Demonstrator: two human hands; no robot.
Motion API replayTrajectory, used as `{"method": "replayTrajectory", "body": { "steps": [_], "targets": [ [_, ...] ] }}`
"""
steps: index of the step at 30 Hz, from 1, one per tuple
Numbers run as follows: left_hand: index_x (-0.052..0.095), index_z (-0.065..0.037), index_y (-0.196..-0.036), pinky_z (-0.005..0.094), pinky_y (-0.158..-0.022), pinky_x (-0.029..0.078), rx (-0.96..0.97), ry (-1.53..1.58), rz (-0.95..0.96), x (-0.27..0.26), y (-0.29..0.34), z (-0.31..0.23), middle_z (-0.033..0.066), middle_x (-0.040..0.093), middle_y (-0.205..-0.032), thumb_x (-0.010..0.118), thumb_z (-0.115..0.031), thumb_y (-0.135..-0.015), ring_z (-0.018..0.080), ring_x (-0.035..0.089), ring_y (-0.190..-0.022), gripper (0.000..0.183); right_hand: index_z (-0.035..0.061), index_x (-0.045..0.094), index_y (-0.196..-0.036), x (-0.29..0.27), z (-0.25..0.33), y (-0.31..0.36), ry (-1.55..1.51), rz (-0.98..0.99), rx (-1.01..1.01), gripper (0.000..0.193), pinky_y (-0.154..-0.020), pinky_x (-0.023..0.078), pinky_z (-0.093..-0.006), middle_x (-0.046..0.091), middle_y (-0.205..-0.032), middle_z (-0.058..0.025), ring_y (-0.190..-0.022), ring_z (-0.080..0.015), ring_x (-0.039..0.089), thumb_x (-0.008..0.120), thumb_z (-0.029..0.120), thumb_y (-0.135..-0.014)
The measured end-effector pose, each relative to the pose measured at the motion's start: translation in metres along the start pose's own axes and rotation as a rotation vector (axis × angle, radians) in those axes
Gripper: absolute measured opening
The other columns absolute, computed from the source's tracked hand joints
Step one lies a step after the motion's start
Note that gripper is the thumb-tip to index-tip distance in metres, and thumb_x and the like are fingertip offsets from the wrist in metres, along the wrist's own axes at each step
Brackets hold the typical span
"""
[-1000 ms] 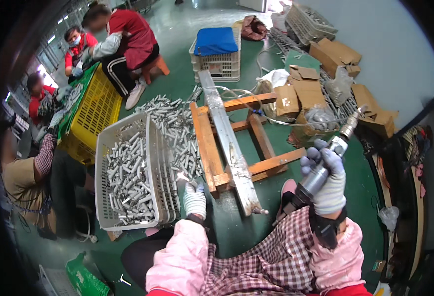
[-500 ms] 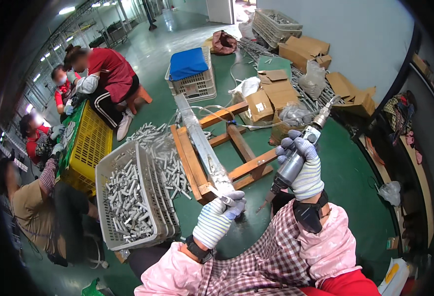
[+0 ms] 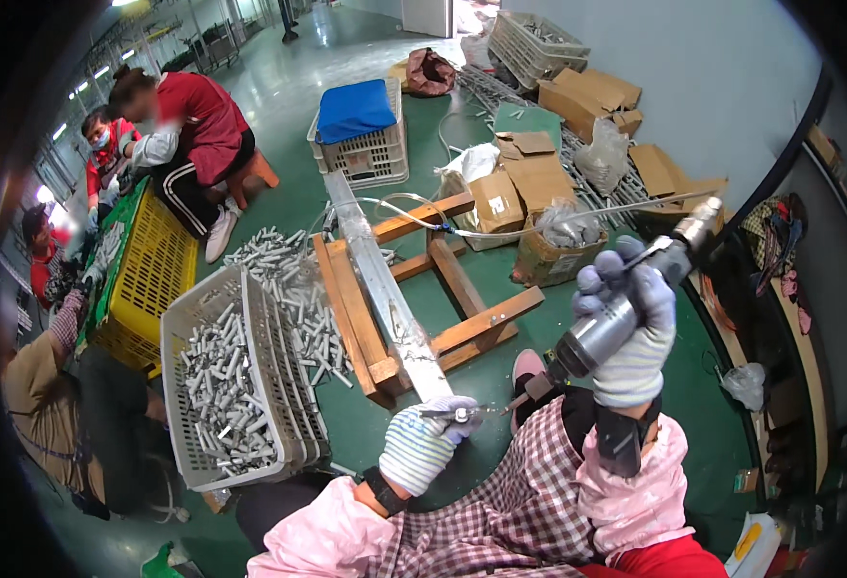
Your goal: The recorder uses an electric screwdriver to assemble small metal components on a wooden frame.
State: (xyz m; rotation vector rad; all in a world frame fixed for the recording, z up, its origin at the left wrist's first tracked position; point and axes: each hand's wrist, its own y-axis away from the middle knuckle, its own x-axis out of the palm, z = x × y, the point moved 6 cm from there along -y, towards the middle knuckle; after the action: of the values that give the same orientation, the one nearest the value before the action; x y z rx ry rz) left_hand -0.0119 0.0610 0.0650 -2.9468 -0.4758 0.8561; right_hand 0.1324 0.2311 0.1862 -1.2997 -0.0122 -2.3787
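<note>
My right hand, in a striped glove, wraps round a grey pneumatic drill with a hose joined to its rear. The bit slants down to the left, its tip close to the small metal part in my left hand; I cannot tell whether they touch. My left hand, also gloved, pinches this part at the near end of a long metal bar. The bar lies across a wooden frame on the floor. Gloved fingers hide some of the part.
Left of the frame, a grey crate holds many short metal tubes; more tubes lie in a floor pile. Co-workers sit round a yellow crate. Cardboard boxes and long rods stand right. An air hose crosses behind the frame.
My right hand has moved right with the drill, whose bit tip stays near my left hand. The small metal part now shows in my left fingers. The whole view has shifted slightly.
</note>
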Motion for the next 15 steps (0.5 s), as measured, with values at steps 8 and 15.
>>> {"method": "replayTrajectory", "body": {
  "steps": [8,15],
  "targets": [
    [0.064,-0.005,-0.11,0.0327,-0.067,0.052,0.054,-0.077,0.086,0.0,0.002,0.002,0.0141,0.067,-0.081,0.06,-0.017,-0.086,0.0268,0.066,-0.072,0.027,0.0037,0.051,-0.121,0.083,-0.012,0.032,0.242,0.285,-0.158,0.046,-0.062,0.05,-0.0292,0.059,-0.095,-0.0113,-0.078,-0.0241,0.056,0.071,0.017,-0.081],
    [0.065,-0.015,-0.103,0.0368,-0.053,0.047,0.166,-0.279,-0.021,-0.002,0.007,0.007,0.0092,0.061,-0.066,0.057,-0.03,-0.088,0.0247,0.061,-0.056,0.023,0.0047,0.052,-0.114,0.105,-0.021,0.038,0.389,0.261,-0.191,0.045,-0.058,0.049,-0.0304,0.057,-0.088,-0.0086,-0.072,-0.0218,0.056,0.074,0.016,-0.076]
  ]
}}
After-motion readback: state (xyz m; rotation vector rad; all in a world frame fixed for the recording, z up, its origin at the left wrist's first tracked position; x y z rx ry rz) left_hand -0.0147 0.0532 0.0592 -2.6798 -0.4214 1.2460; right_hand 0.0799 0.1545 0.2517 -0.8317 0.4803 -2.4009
